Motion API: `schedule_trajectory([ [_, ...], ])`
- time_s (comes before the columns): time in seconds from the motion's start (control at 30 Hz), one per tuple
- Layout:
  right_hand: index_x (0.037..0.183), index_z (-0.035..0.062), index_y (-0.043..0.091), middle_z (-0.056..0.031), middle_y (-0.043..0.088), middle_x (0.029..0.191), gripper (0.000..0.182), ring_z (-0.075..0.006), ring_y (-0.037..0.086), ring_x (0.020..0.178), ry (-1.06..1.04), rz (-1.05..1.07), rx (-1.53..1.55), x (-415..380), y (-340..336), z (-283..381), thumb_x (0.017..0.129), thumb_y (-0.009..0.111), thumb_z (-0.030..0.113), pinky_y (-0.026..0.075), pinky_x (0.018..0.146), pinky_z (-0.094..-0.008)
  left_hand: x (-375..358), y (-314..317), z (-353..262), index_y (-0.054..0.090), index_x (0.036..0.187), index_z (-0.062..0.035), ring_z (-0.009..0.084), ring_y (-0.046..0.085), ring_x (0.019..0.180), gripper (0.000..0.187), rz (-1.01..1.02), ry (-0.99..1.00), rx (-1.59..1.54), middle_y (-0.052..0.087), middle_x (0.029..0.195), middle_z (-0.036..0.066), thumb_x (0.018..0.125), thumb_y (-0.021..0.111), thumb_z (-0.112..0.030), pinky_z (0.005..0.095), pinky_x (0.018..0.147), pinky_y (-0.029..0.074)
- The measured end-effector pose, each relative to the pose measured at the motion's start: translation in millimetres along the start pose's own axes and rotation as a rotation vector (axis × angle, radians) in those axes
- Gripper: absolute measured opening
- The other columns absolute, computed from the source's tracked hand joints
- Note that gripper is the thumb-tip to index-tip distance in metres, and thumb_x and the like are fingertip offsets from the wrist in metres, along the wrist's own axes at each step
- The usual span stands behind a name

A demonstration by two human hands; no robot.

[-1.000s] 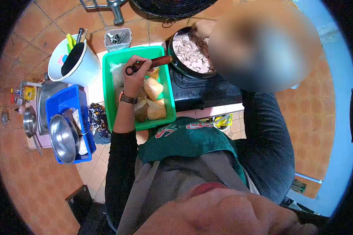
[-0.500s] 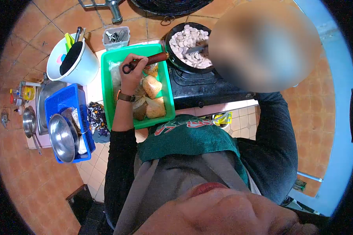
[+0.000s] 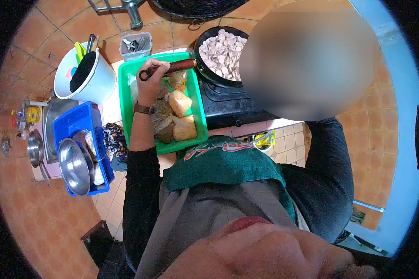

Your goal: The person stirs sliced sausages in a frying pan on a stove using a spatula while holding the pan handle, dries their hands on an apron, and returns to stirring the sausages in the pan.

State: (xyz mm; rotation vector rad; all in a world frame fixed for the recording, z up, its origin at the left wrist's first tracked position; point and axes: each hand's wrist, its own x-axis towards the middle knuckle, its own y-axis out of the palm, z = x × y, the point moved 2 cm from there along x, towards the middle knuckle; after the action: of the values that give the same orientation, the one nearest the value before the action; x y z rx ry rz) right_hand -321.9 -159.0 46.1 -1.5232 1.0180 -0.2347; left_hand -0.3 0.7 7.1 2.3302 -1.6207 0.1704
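Observation:
My left hand [image 3: 151,85] is closed around the brown wooden handle [image 3: 179,66] of a dark frying pan [image 3: 201,69]. The pan sits on the black stove [image 3: 233,104] and is full of pale, round slices [image 3: 223,53]. A large blurred patch covers the pan's right side and my right hand, so what that hand does is hidden; only its dark sleeve [image 3: 328,144] shows. Beneath my left hand is a green tray [image 3: 202,114] holding several knotted plastic bags of crumbly tan food [image 3: 184,128].
At left stand a white bucket [image 3: 97,81] with utensils and a blue basket [image 3: 72,116] with a metal bowl [image 3: 73,165]. A small clear container [image 3: 136,53] of cutlery is behind the tray. A tap [image 3: 134,16] and a dark round pan [image 3: 200,7] are at the back.
The pan and my left hand have shifted slightly left. The flat spatula blade seen among the slices before no longer shows, and the blurred patch covers more of the pan's right side.

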Motion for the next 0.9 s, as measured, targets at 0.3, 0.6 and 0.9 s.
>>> schedule_trajectory([
  [0.3, 0.109, 0.0245, 0.067, -0.0088, 0.069, 0.099, 0.027, -0.0277, 0.066, 0.096, 0.101, -0.071, 0.274, 13, -1, 16, 0.084, 0.062, 0.033, 0.052, 0.079, -0.0420, 1, 2, -7, 0.061, 0.082, 0.0007, 0.0118, 0.062, 0.072, 0.008, 0.021, -0.025, -0.019, 0.065, 0.080, 0.006, 0.083, 0.067, -0.006, 0.0311, 0.063, 0.059],
  [0.6, 0.111, 0.0179, 0.069, -0.0156, 0.067, 0.108, 0.033, -0.0307, 0.064, 0.103, 0.179, -0.012, 0.441, 33, 26, -9, 0.081, 0.065, 0.031, 0.050, 0.087, -0.0414, 1, 5, -8, 0.060, 0.081, 0.0023, 0.0153, 0.064, 0.070, 0.010, 0.022, -0.014, -0.094, 0.064, 0.079, 0.009, 0.083, 0.065, -0.006, 0.0299, 0.061, 0.057],
  [0.9, 0.105, 0.0050, 0.069, -0.0164, 0.070, 0.086, 0.027, -0.0274, 0.068, 0.079, 0.083, -0.162, 0.474, 61, -3, -48, 0.083, 0.063, 0.020, 0.052, 0.073, -0.0382, -8, 9, -7, 0.060, 0.081, 0.0017, 0.0156, 0.064, 0.068, 0.010, -0.002, -0.014, -0.101, 0.063, 0.078, 0.008, 0.082, 0.066, -0.006, 0.0300, 0.061, 0.057],
])
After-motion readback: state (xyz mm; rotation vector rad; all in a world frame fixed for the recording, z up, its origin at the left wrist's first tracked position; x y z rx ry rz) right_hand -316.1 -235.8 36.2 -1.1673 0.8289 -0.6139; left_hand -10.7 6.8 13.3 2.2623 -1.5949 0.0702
